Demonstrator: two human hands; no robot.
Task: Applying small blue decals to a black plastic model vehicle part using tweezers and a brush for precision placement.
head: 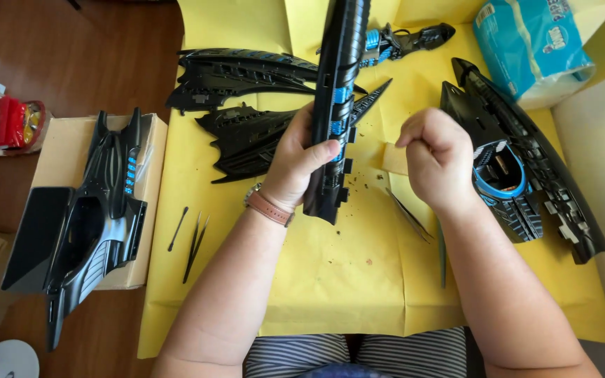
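Left hand (295,164) grasps a long black model-hull section (336,105) at its lower third; rigid, light, likely brittle at edges. Right hand (437,157) clenched beside it, contents unseen, above yellow paper (330,280).

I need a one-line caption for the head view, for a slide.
Left hand grips a long black model part above yellow paper; right hand is closed beside it.

Long black part (337,105), top cropped
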